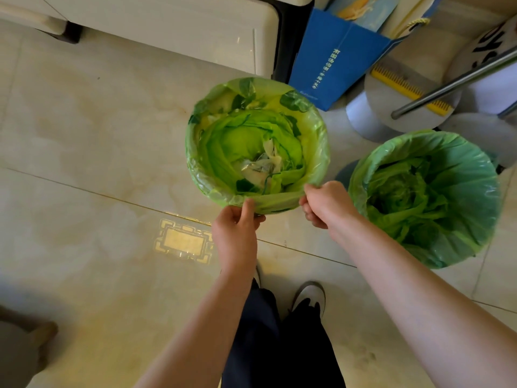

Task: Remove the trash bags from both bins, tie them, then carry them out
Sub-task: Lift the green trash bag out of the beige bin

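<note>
Two round bins lined with green trash bags stand on the tiled floor. The left bin's bag is folded over the rim, and crumpled paper and plastic scraps lie at its bottom. My left hand pinches the bag's folded edge at the near rim. My right hand grips the same edge a little further right. The right bin's bag sits untouched, stretched over its rim, with nothing but folds of green plastic showing inside.
A white cabinet stands behind the left bin. A blue paper bag leans at the back, beside a dustpan with a yellow comb and a metal handle. My feet and dark trousers are below.
</note>
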A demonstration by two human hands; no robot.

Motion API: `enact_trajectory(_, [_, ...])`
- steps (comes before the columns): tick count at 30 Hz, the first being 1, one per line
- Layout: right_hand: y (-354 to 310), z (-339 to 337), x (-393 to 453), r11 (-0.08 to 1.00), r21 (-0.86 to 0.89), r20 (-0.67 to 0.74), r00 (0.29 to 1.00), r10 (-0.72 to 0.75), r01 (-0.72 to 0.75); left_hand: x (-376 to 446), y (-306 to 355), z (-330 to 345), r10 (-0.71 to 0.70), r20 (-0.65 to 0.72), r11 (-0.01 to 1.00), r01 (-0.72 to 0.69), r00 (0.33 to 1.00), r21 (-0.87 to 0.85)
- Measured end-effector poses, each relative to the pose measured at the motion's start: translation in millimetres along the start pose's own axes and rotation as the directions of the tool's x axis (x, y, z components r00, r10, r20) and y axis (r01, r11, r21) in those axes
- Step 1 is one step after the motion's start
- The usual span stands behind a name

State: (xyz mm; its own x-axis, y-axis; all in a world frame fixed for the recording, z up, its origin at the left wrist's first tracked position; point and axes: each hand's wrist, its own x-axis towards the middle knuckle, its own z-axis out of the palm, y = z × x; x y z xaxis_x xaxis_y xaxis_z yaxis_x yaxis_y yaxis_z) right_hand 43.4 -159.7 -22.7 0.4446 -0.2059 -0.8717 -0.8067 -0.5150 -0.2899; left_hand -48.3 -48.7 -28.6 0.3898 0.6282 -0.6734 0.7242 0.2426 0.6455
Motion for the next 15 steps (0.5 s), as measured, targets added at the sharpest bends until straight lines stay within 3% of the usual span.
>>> enact_trajectory(5, [0.6, 1.1, -7.6, 0.986, -0.111, -0.004, 0.992, -0.129, 0.128, 4.2, -8.6, 2.7, -0.107, -0.027, 0.994, 0.107, 0.994, -0.024])
enact_trajectory(8, [2.0, 2.5, -12.1, 0.987, -0.076, 0.000, 0.990, -0.143, 0.142, 4.6, -13.1, 7.5, -0.159, -0.054, 0.987, 0.159, 0.986, -0.005])
enact_trajectory(12, [0.5, 3.2, -20.6, 0.994, 0.108, 0.048, 0.998, -0.029, 0.024, 5.2, -15.2, 15.0, 0.016, -0.015, 0.958, -0.011, 1.000, 0.286])
enact_trajectory(15, [0.0, 2.4, -25.6, 0.986, 0.111, 0.059, 0.989, -0.135, 0.127, 2.0, -13.3, 19.2, 0.183, 0.068, 0.852, -0.193, 0.981, 0.487])
